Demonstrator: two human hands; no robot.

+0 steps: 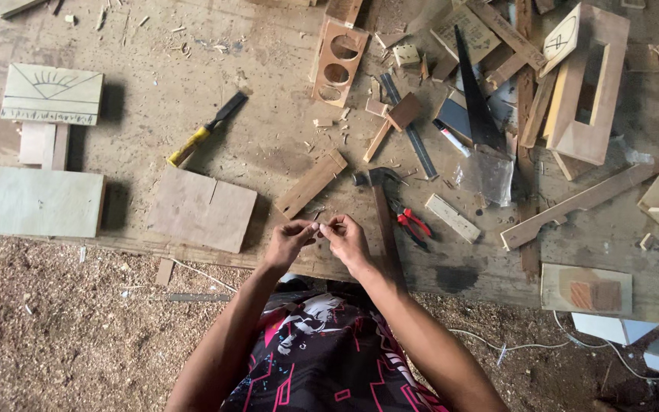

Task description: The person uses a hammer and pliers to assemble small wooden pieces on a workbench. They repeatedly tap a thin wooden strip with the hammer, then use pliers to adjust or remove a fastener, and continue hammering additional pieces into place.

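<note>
Two hands pinched together over the near edge of a cluttered wooden workbench (154,107).

Left hand (290,241) and right hand (347,239) meet fingertip to fingertip, both closed on something small between them, too tiny to tell what. Just beyond the right hand lies a hammer (381,200), with red-handled pliers (413,224) beside it. A small wood block (310,184) rests ahead of the left hand, and a yellow-handled chisel (206,130) lies farther off to the left. Sawdust covers the floor (62,328) below.
</note>
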